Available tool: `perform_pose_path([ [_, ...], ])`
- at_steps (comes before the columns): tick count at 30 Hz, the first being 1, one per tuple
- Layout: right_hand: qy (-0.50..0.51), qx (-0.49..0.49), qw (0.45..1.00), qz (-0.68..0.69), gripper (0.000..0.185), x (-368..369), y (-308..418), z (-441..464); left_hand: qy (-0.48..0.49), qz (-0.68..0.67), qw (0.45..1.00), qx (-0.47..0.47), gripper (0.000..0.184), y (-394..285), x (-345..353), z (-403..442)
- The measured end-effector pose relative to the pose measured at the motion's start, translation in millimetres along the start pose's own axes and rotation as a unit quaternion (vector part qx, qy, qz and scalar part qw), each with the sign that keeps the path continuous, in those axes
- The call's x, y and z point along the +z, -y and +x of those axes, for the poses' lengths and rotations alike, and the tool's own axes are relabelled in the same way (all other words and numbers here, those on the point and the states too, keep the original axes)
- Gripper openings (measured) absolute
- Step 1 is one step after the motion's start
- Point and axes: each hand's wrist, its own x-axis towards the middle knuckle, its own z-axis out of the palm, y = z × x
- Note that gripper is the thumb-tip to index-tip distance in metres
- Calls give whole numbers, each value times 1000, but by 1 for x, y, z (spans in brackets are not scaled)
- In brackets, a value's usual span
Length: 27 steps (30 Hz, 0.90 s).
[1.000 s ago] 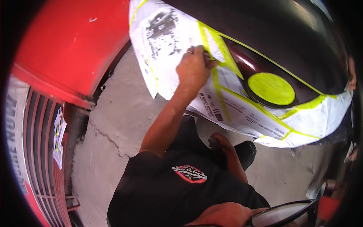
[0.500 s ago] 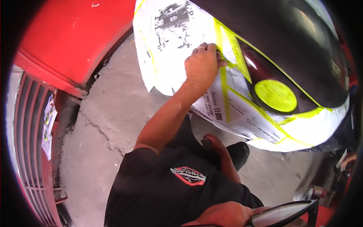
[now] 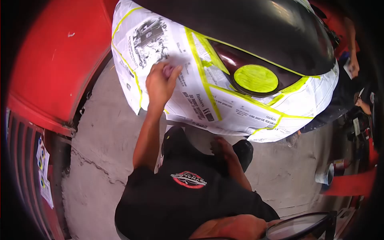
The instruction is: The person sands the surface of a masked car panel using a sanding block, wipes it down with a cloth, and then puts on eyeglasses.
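My left hand (image 3: 160, 84) is closed at the newspaper masking (image 3: 180, 82) on a vehicle's front. Something small and pinkish shows between its thumb and fingers, too blurred to name. Yellow-green masking tape (image 3: 203, 76) runs along the paper seams and around the dark headlight recess (image 3: 228, 58). More of this tape covers the round lamp (image 3: 256, 78). Above it curves the bare black body panel (image 3: 256, 28). Low beside my body, my right hand (image 3: 223, 148) has curled fingers around something dark that I cannot make out. It is apart from the paper.
A red panel (image 3: 56, 52) and a slatted red grille (image 3: 24, 148) stand at the left, with printed sheets (image 3: 44, 172) hanging there. The concrete floor (image 3: 94, 140) is cracked. At the right are another person's hand (image 3: 354, 66) holding something pale, and a bucket (image 3: 325, 175).
My left hand has moved left across the paper, away from the taped seam by the headlight. The view has shifted, bringing another person's hands into sight at the right.
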Motion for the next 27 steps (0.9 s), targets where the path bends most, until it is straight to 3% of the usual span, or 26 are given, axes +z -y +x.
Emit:
perform_pose_path([
  [4,-89,-71,993,9,49,11,19,-25,110,-119,985,-63,33,28,-23,-44],
  [8,-124,-82,987,-59,48,67,129,-96,265,-156,935,-178,34,50,-22,-98],
  [9,-160,-245,924,-247,45,93,173,-118,316,-177,904,-226,34,58,-20,-121],
  [10,-183,-388,798,-423,43,113,208,-131,353,-170,890,-233,34,55,-20,-131],
  [13,-367,-490,586,-531,49,144,260,-129,419,-189,851,-255,36,61,-10,-170],
  [15,-373,-561,493,-550,50,159,301,-117,445,-213,829,-262,38,68,4,-191],
  [16,-376,-558,485,-559,50,163,318,-106,477,-174,815,-278,41,68,11,-198],
  [18,-365,-640,355,-575,47,170,344,-85,515,-143,795,-288,45,68,21,-212],
  [21,-363,-659,323,-574,45,184,368,-63,550,-155,772,-278,49,71,30,-219],
  [27,-361,-627,290,-627,47,168,359,-51,550,-131,798,-210,47,88,38,-212],
])
